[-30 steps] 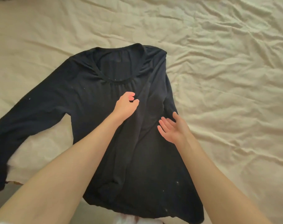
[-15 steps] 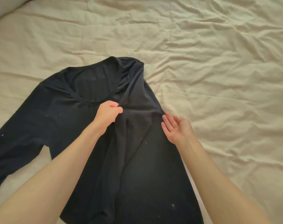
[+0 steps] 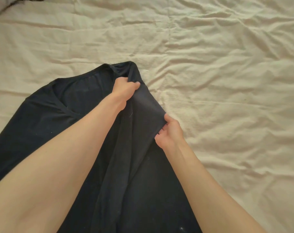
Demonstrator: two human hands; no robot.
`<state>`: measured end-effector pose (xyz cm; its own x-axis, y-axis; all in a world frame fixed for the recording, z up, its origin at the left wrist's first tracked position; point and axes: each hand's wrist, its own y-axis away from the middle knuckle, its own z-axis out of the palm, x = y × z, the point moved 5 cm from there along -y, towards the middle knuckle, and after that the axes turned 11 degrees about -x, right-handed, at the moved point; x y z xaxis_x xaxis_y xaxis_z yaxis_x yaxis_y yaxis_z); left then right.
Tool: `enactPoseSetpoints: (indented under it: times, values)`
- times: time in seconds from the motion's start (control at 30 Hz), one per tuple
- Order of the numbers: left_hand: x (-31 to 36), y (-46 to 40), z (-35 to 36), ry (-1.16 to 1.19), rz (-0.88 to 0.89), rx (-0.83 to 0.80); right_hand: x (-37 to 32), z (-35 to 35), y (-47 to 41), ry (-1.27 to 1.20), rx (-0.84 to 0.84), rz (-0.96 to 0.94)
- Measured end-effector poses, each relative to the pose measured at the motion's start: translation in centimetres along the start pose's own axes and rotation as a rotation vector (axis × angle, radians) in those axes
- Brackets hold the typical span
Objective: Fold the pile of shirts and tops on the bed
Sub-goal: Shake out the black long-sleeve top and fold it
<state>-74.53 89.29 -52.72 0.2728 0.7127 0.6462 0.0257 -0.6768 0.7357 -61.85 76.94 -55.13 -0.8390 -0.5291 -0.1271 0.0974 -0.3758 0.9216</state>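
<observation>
Both hands have moved up: left hand [image 3: 124,89] is gripping the black top [image 3: 62,105] near its shoulder, right hand [image 3: 169,133] is pinching its edge.

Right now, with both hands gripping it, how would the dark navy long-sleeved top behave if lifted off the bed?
The dark navy long-sleeved top is probably floppy: it creases into soft folds where the left hand and right hand pinch it. It likely sags between the grips. It seems light, bunching easily on the wrinkled cream bedsheet.
</observation>
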Motion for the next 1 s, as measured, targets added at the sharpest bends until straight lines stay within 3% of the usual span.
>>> enactPoseSetpoints:
  times: [0.13, 0.27, 0.33, 0.43, 0.6, 0.73, 0.9, 1.0]
  values:
    - [-0.6, -0.6, -0.2, 0.325, -0.036, 0.004, -0.4, 0.1, 0.2, -0.142, -0.068, 0.01]
    - [-0.6, -1.2, 0.2, 0.46, 0.064, -0.146, -0.7, -0.3, 0.0, -0.117, -0.057, -0.027]
    - [-0.5, -0.8, -0.1, 0.188, 0.108, -0.108, -0.7, -0.9, 0.2, -0.049, -0.062, -0.059]
    - [-0.8, 2.1, -0.7, -0.231, 0.202, 0.125, 0.5, -1.5, 0.8, 0.176, -0.137, -0.083]
    - [-7.4, 10.2, -0.4, -0.438, 0.311, 0.277, 4.6, -4.2, 2.8, 0.611, -0.035, -0.031]
    - [-14.4, 17.4, 1.1, -0.676, 0.229, 0.328, 7.9, -5.7, 5.4, 0.679, -0.075, 0.106]
    - [-19.3, 21.5, 1.8, -0.807, 0.081, 0.269, 10.8, -6.3, 5.9, 0.778, -0.115, 0.161]
    - [-19.3, 21.6, 0.0, -0.605, 0.005, 0.275, 11.3, -6.3, 6.3, 0.81, -0.106, 0.151]
